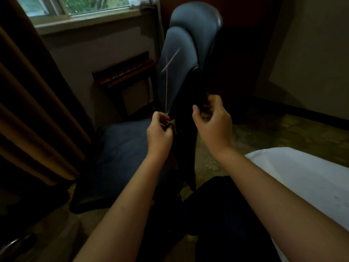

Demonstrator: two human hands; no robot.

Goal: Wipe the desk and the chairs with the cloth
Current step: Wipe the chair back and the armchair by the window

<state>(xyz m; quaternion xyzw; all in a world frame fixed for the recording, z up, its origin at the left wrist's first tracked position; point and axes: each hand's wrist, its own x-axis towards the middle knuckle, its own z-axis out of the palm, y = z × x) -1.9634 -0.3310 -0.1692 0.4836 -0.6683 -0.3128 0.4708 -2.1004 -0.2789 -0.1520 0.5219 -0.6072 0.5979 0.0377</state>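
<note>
Cloth (171, 125) is pinched in left hand (159, 132) while right hand (212, 121) grips chair (179, 53).

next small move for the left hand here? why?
Probably lay the cloth flat on the backrest and wipe upward. The left hand pinches it, bunched, just beside the backrest's base, while the right hand seems to steady its edge.

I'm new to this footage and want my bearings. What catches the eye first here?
Two bare forearms reach to the centre: the left hand pinches a small brownish cloth beside the grey-blue chair, whose backrest rises mid-frame. The right hand grips the backrest's dark edge. A window glows upper left and a white sheet fills the lower right.
</note>
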